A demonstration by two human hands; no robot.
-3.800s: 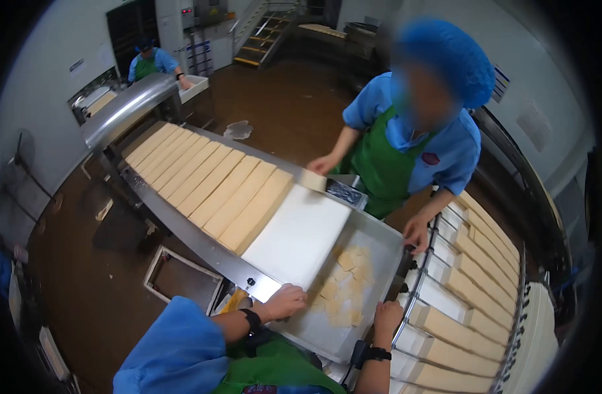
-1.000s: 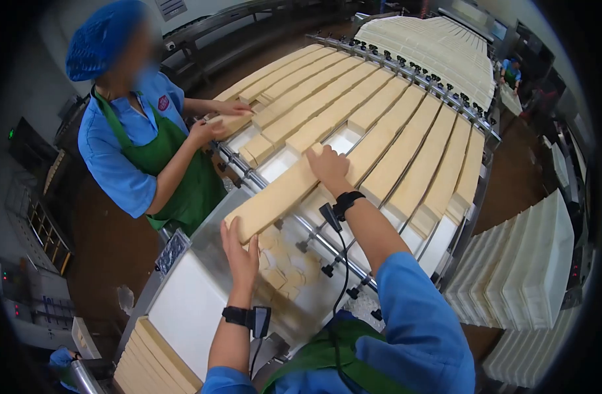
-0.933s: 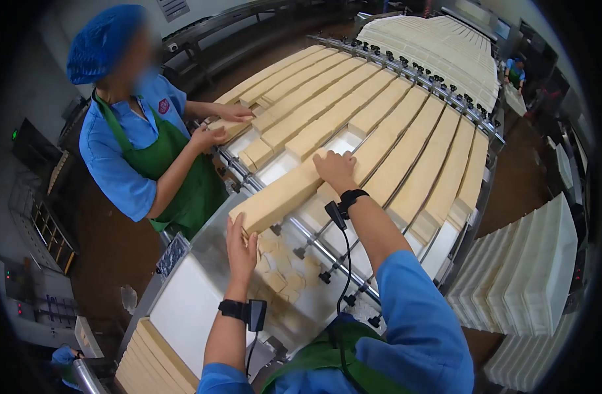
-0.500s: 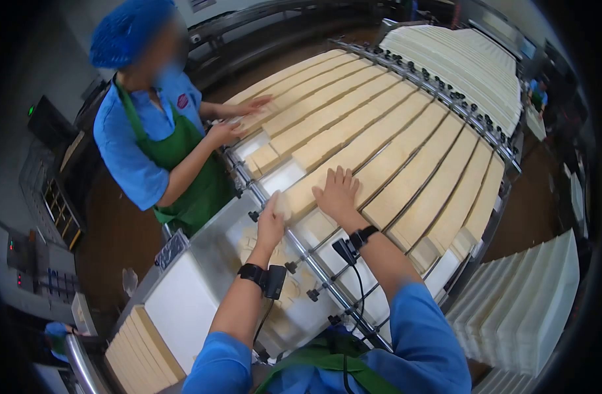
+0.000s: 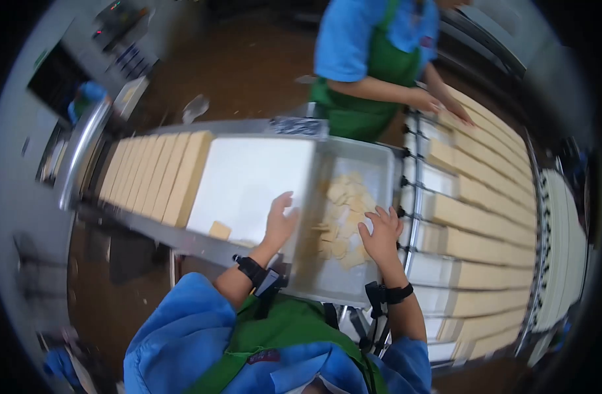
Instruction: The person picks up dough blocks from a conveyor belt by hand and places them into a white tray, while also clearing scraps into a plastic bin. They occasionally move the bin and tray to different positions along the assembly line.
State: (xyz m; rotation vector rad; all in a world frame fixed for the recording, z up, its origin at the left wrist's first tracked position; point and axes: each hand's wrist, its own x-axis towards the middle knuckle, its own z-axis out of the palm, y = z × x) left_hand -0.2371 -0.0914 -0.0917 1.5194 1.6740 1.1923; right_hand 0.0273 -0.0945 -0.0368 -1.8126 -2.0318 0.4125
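Observation:
My left hand (image 5: 281, 222) is over the near right part of a white surface (image 5: 258, 177), fingers apart and nothing in them. A small pale piece (image 5: 219, 230) lies on that surface, left of the hand. Above the right side of a grey bin (image 5: 373, 154) is my right hand (image 5: 382, 238), fingers spread and empty. Thin pale scraps (image 5: 346, 203) are heaped in the bin. To the right, long pale slabs (image 5: 488, 243) lie in parallel rows beyond a metal rail (image 5: 416, 197).
A co-worker in a green apron (image 5: 363, 92) stands across the line, hands over the far slabs. Upright pale slabs (image 5: 183, 177) form a row at the left, beside a metal roller (image 5: 84, 154). White ridged sheets (image 5: 560, 243) are at the far right.
The view has swung left toward the bin and white surface. My right hand has left the slab and is over the bin; my left hand has left the slab's end and is over the white surface.

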